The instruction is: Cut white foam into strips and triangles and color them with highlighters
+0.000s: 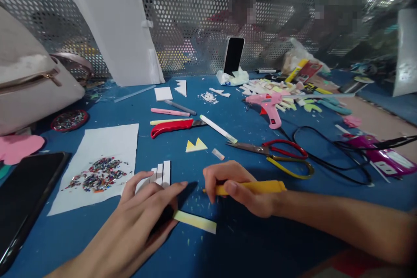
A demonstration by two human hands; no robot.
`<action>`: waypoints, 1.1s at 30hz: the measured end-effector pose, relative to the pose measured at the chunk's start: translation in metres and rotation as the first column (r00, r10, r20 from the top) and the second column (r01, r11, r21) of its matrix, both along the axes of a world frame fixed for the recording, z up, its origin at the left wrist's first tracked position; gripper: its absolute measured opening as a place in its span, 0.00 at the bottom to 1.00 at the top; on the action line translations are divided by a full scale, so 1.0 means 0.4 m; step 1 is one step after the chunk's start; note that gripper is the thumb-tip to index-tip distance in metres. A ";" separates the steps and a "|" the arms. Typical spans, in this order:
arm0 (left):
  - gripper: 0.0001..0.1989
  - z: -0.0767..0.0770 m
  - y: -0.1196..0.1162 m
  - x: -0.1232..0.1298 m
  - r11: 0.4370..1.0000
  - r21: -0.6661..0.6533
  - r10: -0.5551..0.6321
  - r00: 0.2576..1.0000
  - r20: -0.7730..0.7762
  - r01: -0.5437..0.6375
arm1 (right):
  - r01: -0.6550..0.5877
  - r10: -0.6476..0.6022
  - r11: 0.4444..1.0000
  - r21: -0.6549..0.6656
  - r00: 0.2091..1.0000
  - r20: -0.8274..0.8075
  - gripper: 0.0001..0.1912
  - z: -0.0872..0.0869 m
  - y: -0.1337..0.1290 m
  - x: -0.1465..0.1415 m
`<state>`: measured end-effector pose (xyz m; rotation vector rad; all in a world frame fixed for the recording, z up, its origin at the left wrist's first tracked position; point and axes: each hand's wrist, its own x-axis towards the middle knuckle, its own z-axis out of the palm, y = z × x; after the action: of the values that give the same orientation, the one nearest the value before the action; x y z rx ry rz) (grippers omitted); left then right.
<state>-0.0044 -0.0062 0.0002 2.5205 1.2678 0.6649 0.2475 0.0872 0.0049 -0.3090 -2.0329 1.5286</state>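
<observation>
My right hand (243, 186) is closed around a yellow marker (260, 187), its tip pointing left over the table. My left hand (146, 213) lies low with its fingers spread. Its fingertips rest by several narrow white strips (166, 173), and the thumb touches the left end of a pale yellow strip (198, 222). What lies beneath that palm is hidden. Beyond the hands are a small yellow-and-white zigzag piece (196, 145), a small translucent piece (218, 153) and a white pen (218, 128). Small pale flecks dot the table between the hands.
Red-and-yellow scissors (267, 150), a red-handled knife (172, 127) and a pink glue gun (269, 106) lie beyond. Black cable (325, 167) loops at right. Colourful bits sit on white paper (122, 141) at left. A phone (234, 54) stands against perforated metal (195, 8).
</observation>
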 end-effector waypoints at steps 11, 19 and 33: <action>0.24 -0.014 0.000 0.000 1.000 -0.004 0.008 1.000 0.025 -0.008 | -0.076 0.063 0.996 0.055 0.976 0.210 0.16 -0.001 -0.028 -0.007; 0.26 -0.028 0.000 -0.002 0.999 0.034 -0.020 0.999 -0.030 0.021 | -0.012 -0.022 0.994 0.111 0.954 0.297 0.15 0.007 -0.028 -0.016; 0.26 -0.024 -0.006 -0.004 0.998 0.058 -0.013 0.999 -0.033 0.015 | -0.140 0.103 0.984 0.112 0.952 0.287 0.18 0.007 -0.018 -0.007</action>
<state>-0.0059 -0.0087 -0.0095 2.5945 1.2579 0.6699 0.2446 0.0800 0.0075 -0.3724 -2.4031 1.4823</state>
